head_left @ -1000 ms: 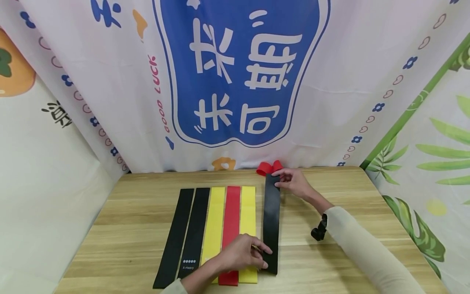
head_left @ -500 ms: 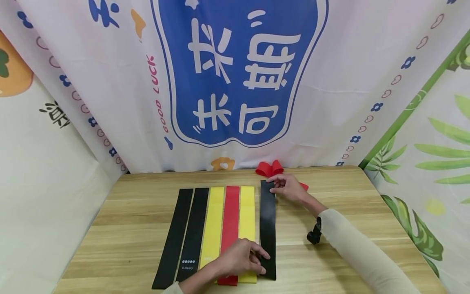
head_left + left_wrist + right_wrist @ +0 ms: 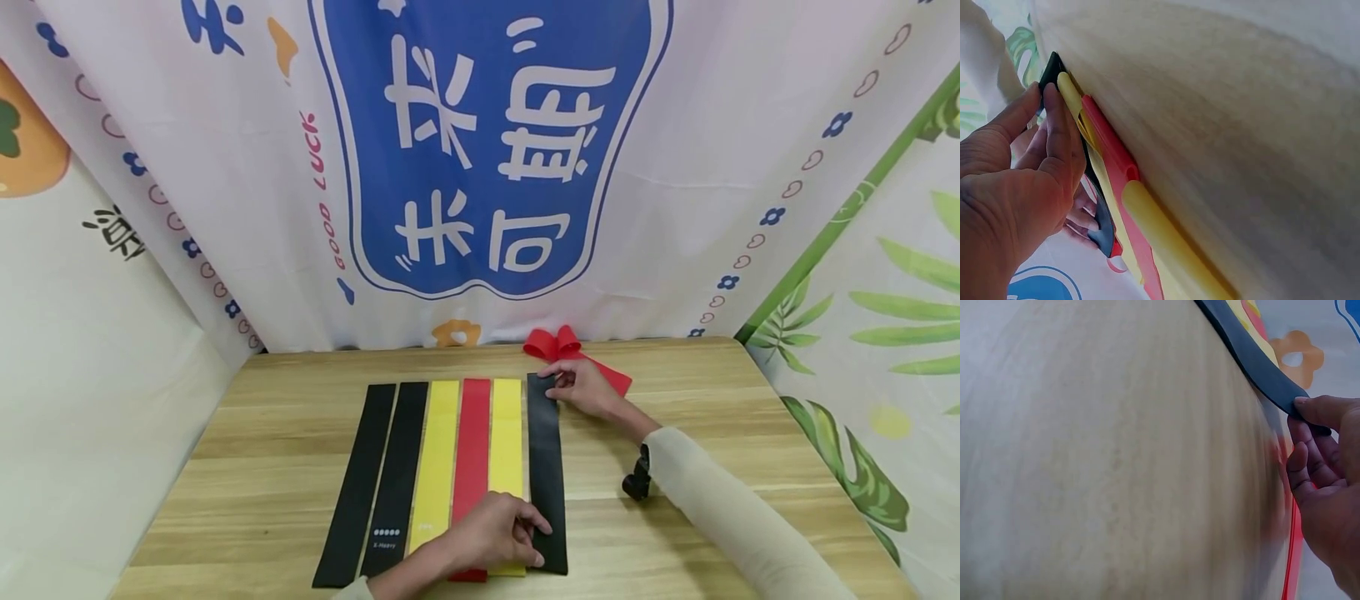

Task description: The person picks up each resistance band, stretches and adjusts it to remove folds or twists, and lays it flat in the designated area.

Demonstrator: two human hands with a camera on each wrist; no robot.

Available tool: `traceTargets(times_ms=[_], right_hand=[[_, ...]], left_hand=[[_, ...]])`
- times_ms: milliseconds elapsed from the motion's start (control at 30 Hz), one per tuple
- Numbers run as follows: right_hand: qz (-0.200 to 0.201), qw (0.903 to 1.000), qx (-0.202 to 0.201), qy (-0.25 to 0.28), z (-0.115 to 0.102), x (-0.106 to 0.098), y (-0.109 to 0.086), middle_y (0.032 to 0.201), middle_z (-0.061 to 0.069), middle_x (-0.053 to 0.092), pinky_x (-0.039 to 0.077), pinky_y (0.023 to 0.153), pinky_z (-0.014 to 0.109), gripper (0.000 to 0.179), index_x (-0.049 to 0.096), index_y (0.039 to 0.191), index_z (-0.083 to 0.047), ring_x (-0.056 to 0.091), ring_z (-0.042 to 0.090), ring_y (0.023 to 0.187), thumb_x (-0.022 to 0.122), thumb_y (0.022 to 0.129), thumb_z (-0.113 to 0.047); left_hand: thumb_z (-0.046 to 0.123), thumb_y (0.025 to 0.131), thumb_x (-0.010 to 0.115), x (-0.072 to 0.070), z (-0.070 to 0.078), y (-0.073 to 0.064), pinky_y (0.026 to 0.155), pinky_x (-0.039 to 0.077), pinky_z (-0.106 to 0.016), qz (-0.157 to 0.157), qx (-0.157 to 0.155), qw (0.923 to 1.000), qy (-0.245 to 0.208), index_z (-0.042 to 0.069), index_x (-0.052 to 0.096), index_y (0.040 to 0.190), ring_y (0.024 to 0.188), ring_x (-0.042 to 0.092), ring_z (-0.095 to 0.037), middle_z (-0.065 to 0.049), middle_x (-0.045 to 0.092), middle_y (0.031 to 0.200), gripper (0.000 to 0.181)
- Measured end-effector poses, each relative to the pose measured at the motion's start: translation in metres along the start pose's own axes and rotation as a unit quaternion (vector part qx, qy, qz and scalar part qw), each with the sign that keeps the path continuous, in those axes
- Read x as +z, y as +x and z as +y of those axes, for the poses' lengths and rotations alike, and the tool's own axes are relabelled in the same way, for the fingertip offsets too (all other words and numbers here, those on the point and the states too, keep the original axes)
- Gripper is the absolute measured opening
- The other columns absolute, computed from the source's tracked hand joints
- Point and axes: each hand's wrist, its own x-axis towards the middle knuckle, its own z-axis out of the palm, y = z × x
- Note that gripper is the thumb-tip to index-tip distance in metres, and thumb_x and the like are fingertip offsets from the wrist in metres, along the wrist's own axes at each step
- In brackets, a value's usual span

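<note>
A black resistance band point(image 3: 546, 450) lies stretched out lengthwise at the right end of a row of flat bands. My left hand point(image 3: 495, 533) pinches its near end between thumb and fingers, as the left wrist view also shows at the black band's end point(image 3: 1052, 70). At the far end my right hand point(image 3: 588, 390) pinches the same band; in the right wrist view the black band point(image 3: 1260, 369) curves slightly off the table towards the thumb. Just left lie a yellow band point(image 3: 507, 433), a red band point(image 3: 472, 442), another yellow band point(image 3: 437, 450) and two black bands point(image 3: 397, 467).
Behind my right hand, at the table's back edge, lies a red band point(image 3: 551, 343), looped and partly hidden. A wooden table point(image 3: 255, 467) carries everything. A printed curtain point(image 3: 697, 217) hangs at the back, with cloth on both sides.
The black band has moved left, closer to the yellow one, and its far end has come towards me. My right hand moved with it, uncovering more of the red band behind.
</note>
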Motion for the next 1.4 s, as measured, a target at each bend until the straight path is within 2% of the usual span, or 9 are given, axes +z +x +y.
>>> traceTargets(times_ms=[100, 333, 567, 700, 833, 1000, 1133, 1333, 1400], right_hand=[[-0.002, 0.9999, -0.001, -0.013, 0.001, 0.002, 0.001, 0.102, 0.01, 0.074, 0.057, 0.075, 0.025, 0.029, 0.079, 0.116, -0.005, 0.066, 0.021, 0.085, 0.084, 0.088, -0.001], [0.001, 0.9989, -0.015, -0.046, 0.003, 0.006, 0.001, 0.101, 0.012, 0.075, 0.057, 0.077, 0.028, 0.028, 0.078, 0.115, -0.003, 0.065, 0.019, 0.084, 0.084, 0.088, -0.002], [0.01, 0.9985, -0.015, -0.052, 0.005, 0.009, 0.0, 0.093, 0.007, 0.072, 0.056, 0.074, 0.028, 0.028, 0.079, 0.114, -0.004, 0.063, 0.019, 0.083, 0.084, 0.087, -0.001], [0.014, 0.9981, -0.007, -0.06, 0.004, 0.009, -0.001, 0.102, 0.009, 0.073, 0.057, 0.079, 0.029, 0.029, 0.079, 0.116, -0.004, 0.063, 0.021, 0.088, 0.085, 0.087, -0.001], [0.017, 0.9976, -0.002, -0.067, 0.002, 0.009, -0.003, 0.112, 0.011, 0.072, 0.057, 0.085, 0.031, 0.032, 0.078, 0.118, -0.004, 0.062, 0.024, 0.096, 0.084, 0.088, -0.002], [0.022, 0.9977, -0.01, -0.064, 0.003, 0.008, -0.005, 0.112, 0.011, 0.072, 0.058, 0.088, 0.033, 0.032, 0.078, 0.119, -0.004, 0.063, 0.025, 0.098, 0.085, 0.088, -0.004], [0.025, 0.9978, -0.022, -0.058, 0.004, 0.005, -0.009, 0.108, 0.01, 0.071, 0.06, 0.087, 0.033, 0.031, 0.078, 0.118, -0.005, 0.064, 0.024, 0.096, 0.085, 0.088, -0.004], [0.029, 0.9975, -0.019, -0.061, 0.005, -0.004, -0.015, 0.105, 0.006, 0.073, 0.059, 0.085, 0.034, 0.03, 0.078, 0.118, -0.006, 0.066, 0.022, 0.095, 0.086, 0.089, -0.006], [0.032, 0.9975, -0.011, -0.061, 0.004, -0.009, -0.018, 0.107, 0.006, 0.074, 0.058, 0.084, 0.034, 0.03, 0.078, 0.118, -0.006, 0.066, 0.023, 0.095, 0.086, 0.089, -0.006]], left_hand=[[0.011, 0.083, 0.092, -0.001, 0.005, -0.002, 0.063, 0.052, -0.018, 0.005, 0.003, 1.0, 0.007, 0.014, 0.083, 0.104, 0.067, 0.061, -0.003, 0.011, 0.067, 0.075, 0.023], [0.016, 0.083, 0.092, 0.001, -0.005, 0.002, 0.062, 0.051, -0.015, 0.001, 0.031, 0.9988, 0.037, 0.018, 0.083, 0.105, 0.065, 0.059, 0.002, 0.017, 0.063, 0.073, 0.023], [0.013, 0.083, 0.092, 0.001, 0.013, -0.003, 0.059, 0.048, -0.017, 0.001, 0.008, 0.9962, 0.087, 0.02, 0.083, 0.104, 0.062, 0.055, 0.001, 0.015, 0.061, 0.07, 0.024], [0.015, 0.085, 0.091, 0.001, 0.015, -0.002, 0.056, 0.045, -0.016, -0.004, 0.013, 0.9914, 0.13, 0.02, 0.083, 0.105, 0.06, 0.052, 0.002, 0.017, 0.058, 0.067, 0.022], [0.015, 0.085, 0.091, 0.001, 0.017, -0.001, 0.056, 0.044, -0.017, -0.009, -0.001, 0.9904, 0.138, 0.023, 0.083, 0.106, 0.059, 0.054, 0.0, 0.015, 0.059, 0.065, 0.024], [0.018, 0.085, 0.091, -0.001, 0.003, 0.006, 0.057, 0.046, -0.017, -0.013, 0.019, 0.9896, 0.142, 0.022, 0.082, 0.109, 0.061, 0.056, 0.0, 0.016, 0.061, 0.068, 0.026], [0.022, 0.087, 0.09, -0.006, -0.012, 0.013, 0.058, 0.047, -0.015, 0.004, 0.06, 0.9872, 0.147, 0.021, 0.081, 0.11, 0.062, 0.055, 0.004, 0.021, 0.06, 0.07, 0.025], [0.015, 0.086, 0.09, -0.026, 0.01, 0.012, 0.065, 0.051, -0.016, 0.04, 0.039, 0.9878, 0.146, 0.013, 0.082, 0.108, 0.068, 0.057, 0.002, 0.015, 0.064, 0.076, 0.024], [0.014, 0.087, 0.089, -0.034, 0.008, 0.015, 0.067, 0.052, -0.016, 0.058, 0.046, 0.9873, 0.14, 0.011, 0.082, 0.109, 0.07, 0.057, 0.003, 0.014, 0.065, 0.079, 0.024]])
